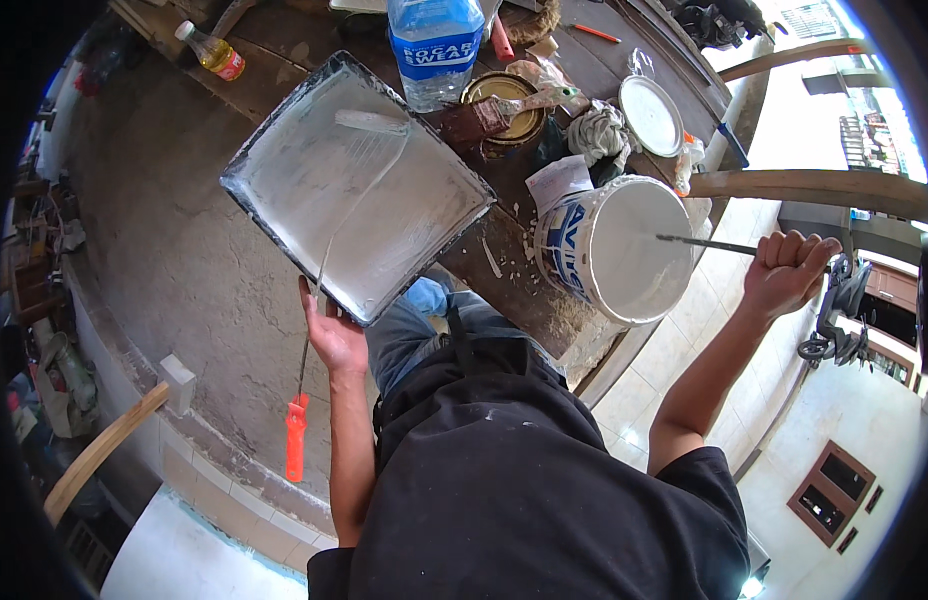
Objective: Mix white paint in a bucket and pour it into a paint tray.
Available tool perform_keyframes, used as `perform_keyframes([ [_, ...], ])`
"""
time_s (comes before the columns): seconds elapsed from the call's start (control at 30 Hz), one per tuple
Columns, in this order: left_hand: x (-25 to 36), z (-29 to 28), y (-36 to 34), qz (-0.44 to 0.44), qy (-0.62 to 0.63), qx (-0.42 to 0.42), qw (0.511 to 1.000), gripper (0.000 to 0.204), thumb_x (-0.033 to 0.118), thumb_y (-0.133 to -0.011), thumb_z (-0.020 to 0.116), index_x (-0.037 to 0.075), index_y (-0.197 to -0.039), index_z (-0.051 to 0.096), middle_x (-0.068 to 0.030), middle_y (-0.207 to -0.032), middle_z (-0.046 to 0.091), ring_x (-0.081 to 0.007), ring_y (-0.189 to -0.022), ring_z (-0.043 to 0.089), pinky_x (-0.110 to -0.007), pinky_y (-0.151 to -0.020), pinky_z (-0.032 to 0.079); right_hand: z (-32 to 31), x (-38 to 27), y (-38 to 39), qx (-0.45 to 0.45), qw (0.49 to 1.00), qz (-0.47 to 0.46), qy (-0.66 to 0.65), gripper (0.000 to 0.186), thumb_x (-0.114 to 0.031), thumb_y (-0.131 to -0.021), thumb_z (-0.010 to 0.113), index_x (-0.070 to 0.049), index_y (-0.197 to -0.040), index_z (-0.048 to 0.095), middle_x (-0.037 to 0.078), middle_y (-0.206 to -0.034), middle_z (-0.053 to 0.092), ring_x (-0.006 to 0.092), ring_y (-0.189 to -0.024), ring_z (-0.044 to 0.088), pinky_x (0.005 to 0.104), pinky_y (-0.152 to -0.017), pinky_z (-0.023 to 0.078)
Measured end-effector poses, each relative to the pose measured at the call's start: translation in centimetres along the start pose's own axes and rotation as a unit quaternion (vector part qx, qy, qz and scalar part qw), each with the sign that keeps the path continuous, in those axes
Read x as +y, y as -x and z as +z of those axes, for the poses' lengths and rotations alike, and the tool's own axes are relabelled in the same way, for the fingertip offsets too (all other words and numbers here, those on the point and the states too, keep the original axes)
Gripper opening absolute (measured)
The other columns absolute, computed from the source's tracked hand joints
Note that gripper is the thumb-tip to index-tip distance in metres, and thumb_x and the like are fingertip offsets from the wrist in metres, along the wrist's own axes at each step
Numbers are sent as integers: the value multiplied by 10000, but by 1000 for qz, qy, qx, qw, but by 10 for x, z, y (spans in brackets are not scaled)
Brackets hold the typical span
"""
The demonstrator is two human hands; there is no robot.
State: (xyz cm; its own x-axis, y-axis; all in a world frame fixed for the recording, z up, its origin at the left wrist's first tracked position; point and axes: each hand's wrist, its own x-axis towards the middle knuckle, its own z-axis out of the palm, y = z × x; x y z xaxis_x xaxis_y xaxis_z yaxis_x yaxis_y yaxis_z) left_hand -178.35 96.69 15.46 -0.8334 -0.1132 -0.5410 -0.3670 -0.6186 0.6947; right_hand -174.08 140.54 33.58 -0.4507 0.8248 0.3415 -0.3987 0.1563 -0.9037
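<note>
My left hand point(336, 338) supports a dark-rimmed paint tray point(284, 215) at its near corner, fingers partly hidden beneath. White paint coats the tray's inside. A small paint roller point(372, 122) lies in it; its long wire runs over the near edge, and the orange handle point(296, 440) hangs outside by my left wrist. My right hand point(789, 268) is closed round a thin dark stick point(714, 243), held out to the right. The stick's other end reaches into the mouth of a white paint bucket point(584, 255), which is tilted toward me. White paint coats the bucket's inner wall.
Behind the bucket, a paintbrush point(504, 112) lies across an open can point(529, 128), near a large water bottle point(434, 60), a crumpled rag point(599, 135) and a round white lid point(652, 115). A yellow-liquid bottle point(212, 52) stands far left. Curved wooden bars point(814, 192) edge the right.
</note>
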Motion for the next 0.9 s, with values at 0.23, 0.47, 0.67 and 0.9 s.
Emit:
perform_keyframes([
  [0.23, 0, -1, -1, 12, 2, -5, 1000, 616, 403, -921, 381, 229, -1469, 161, -147, -1452, 220, -321, -1316, 256, -469, -1066, 261, -5, -9, -8, -223, 949, 185, -124, 481, -345, -1005, 334, -161, -572, 239, -47, -448, 146, 56, -362, 84, 258, -329, 88],
  [0.47, 1, 7, 0, 7, -13, 6, 1000, 624, 410, -917, 386, 225, -1469, 160, -135, -1455, 220, -323, -1323, 247, -478, -1068, 261, 17, 16, -1, -37, 999, 17, -3, 459, -326, -1005, 344, -159, -587, 253, -49, -451, 153, 52, -374, 86, 243, -337, 112],
  [0.67, 1, 5, 0, 5, -18, -5, 1000, 627, 421, -915, 388, 221, -1467, 167, -124, -1456, 220, -312, -1331, 245, -477, -1068, 264, -8, -3, -6, -236, 959, 155, -36, 451, -333, -1006, 334, -155, -598, 259, -49, -456, 164, 54, -363, 105, 256, -330, 107],
  [0.9, 0, 1, -2, 7, -15, -14, 1000, 622, 423, -919, 378, 212, -1466, 173, -111, -1463, 219, -296, -1334, 244, -468, -1076, 247, -5, 11, 12, -122, 987, 43, -96, 434, -332, -1003, 347, -150, -615, 273, -44, -469, 175, 52, -377, 108, 250, -334, 109],
])
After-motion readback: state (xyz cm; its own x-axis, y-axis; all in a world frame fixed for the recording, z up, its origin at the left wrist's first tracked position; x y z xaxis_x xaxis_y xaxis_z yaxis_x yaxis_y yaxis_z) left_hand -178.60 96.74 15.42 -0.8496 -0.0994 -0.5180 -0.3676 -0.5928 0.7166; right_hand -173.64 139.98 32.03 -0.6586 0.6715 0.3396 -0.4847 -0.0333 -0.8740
